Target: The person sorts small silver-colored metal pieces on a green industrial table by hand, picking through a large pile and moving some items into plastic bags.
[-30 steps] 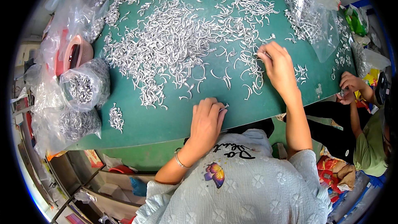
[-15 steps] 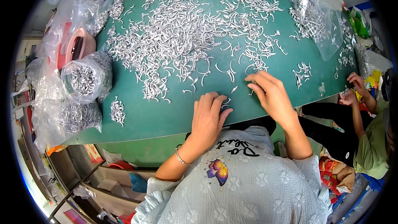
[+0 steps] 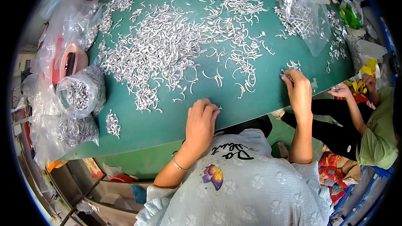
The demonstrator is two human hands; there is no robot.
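My left hand (image 3: 201,123) rests on the green table with its fingers closed. A bit of a small silver metal piece (image 3: 220,108) pokes out at its thumb and fingertips. Farther right, my right hand (image 3: 300,92) pinches at the near edge of a small pile of silver pieces (image 3: 294,64). Something small and silvery shows at its fingertips, partly hidden by the fingers. Beyond my hands spreads a large heap of curved silver metal pieces (image 3: 163,42), with a few loose curved pieces (image 3: 215,77) on its near side.
Clear bags of metal pieces (image 3: 77,132) stand at the left, beside a small pile (image 3: 112,124) and a pink basket (image 3: 75,60). Another clear bag (image 3: 307,23) lies at the far right. A person in a green shirt (image 3: 377,129) sits right of the table (image 3: 138,132).
My right hand has moved right, from the table's middle to the small pile. My left hand has shifted slightly left and closed up. The whole view has shifted a little.
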